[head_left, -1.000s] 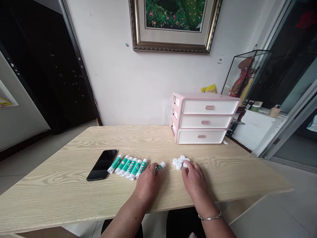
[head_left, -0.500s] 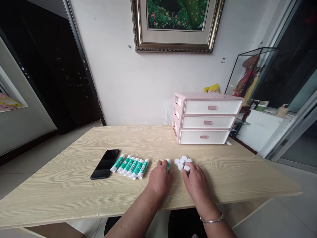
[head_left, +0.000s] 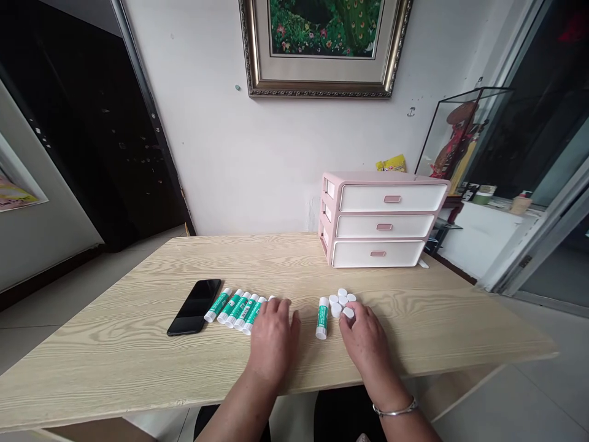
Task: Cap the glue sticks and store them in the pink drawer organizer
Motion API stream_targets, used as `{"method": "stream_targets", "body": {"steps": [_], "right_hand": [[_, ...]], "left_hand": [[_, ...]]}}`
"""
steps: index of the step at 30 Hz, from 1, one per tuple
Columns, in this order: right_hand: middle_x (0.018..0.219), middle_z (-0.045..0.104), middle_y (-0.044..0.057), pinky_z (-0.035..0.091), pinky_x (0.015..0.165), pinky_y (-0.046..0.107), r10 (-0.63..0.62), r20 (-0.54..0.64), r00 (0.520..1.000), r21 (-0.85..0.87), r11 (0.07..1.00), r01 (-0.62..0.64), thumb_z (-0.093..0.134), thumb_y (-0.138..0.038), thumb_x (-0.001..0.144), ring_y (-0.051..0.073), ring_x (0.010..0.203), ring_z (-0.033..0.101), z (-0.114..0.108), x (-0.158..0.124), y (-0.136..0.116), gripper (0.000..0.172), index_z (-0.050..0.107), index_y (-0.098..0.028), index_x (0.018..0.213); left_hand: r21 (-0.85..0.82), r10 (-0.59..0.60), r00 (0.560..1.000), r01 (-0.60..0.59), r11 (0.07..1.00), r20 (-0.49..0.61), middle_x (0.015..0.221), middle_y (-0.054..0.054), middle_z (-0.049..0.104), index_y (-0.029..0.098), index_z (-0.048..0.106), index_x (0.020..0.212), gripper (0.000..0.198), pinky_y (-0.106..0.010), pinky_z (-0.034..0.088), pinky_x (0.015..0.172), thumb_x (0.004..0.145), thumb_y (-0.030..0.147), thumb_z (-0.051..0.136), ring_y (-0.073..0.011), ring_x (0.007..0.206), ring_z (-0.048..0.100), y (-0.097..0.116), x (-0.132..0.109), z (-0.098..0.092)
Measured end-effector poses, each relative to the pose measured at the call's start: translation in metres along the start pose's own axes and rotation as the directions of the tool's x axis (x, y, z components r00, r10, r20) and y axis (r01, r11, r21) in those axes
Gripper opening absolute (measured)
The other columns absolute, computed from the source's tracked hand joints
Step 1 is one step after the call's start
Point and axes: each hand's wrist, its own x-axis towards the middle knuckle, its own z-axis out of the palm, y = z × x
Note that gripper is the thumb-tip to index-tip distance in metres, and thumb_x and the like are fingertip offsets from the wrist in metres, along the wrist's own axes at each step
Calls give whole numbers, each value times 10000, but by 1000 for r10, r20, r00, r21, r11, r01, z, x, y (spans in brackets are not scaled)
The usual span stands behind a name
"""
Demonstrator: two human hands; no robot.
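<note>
My left hand (head_left: 275,337) is over the right end of a row of green-and-white glue sticks (head_left: 238,307). Its thumb stands apart from the fingers, which cover most of the end stick, so only a white tip shows. A single glue stick (head_left: 322,318) lies on the table between my two hands, touched by neither. With thumb and fingers, my right hand (head_left: 367,341) pinches a small white cap (head_left: 348,314). Several more white caps (head_left: 337,309) sit in a cluster just beyond and to the left of it.
A black phone (head_left: 194,307) lies left of the glue sticks on the wooden table (head_left: 151,362). At the back right stands a pink and white drawer unit (head_left: 381,227), with a yellow packet (head_left: 392,163) behind its top. A framed picture (head_left: 322,89) hangs above.
My left hand has let go of the single glue stick beside the caps and moved left to the row. My right hand stays at the same cap.
</note>
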Motion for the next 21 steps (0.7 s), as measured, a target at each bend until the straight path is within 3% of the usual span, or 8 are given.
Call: {"method": "stream_targets", "body": {"steps": [5, 8, 13, 17, 21], "right_hand": [[1019, 680, 108, 478, 793, 380, 43, -35, 998, 90, 995, -40, 545, -364, 897, 270, 923, 626, -8, -2, -6, 268, 629, -192, 1086], [997, 669, 97, 479, 761, 371, 30, -56, 998, 155, 988, -21, 536, -382, 899, 241, 843, 612, -11, -3, -9, 278, 630, -196, 1085], [912, 640, 59, 484, 724, 352, -18, -82, 996, 261, 965, 39, 555, -400, 904, 206, 765, 567, -13, -4, -10, 259, 630, -208, 1060], [888, 653, 45, 496, 711, 334, 1, -66, 998, 416, 909, 27, 605, -414, 896, 184, 728, 562, -16, -4, -18, 253, 639, -213, 1046], [925, 697, 68, 530, 681, 305, 14, 35, 999, 710, 703, -34, 623, -459, 899, 179, 740, 619, -24, 0, -42, 301, 639, -200, 1052]], "left_hand": [[319, -22, 999, 30, 947, -30, 1055, -175, 639, 158, 713, 948, 209, -480, 394, 924, 909, 282, 550, -358, 1065, 527, -35, 8, 0], [365, 4, 1000, 2, 931, -17, 1068, -157, 642, 176, 711, 952, 183, -453, 399, 901, 904, 283, 571, -342, 1075, 529, -44, 10, 10], [340, 6, 1000, -11, 940, 15, 1020, -151, 664, 156, 695, 916, 163, -433, 414, 896, 913, 258, 569, -332, 1051, 560, -41, 14, 19], [72, 31, 998, -34, 997, 53, 1045, -122, 677, 170, 645, 1026, 174, -361, 437, 876, 953, 275, 528, -265, 1014, 602, -36, 15, 20], [-368, 126, 978, -56, 928, 167, 988, -70, 685, 194, 592, 1097, 238, -299, 450, 776, 983, 374, 485, -204, 882, 619, -33, 12, 16]]}}
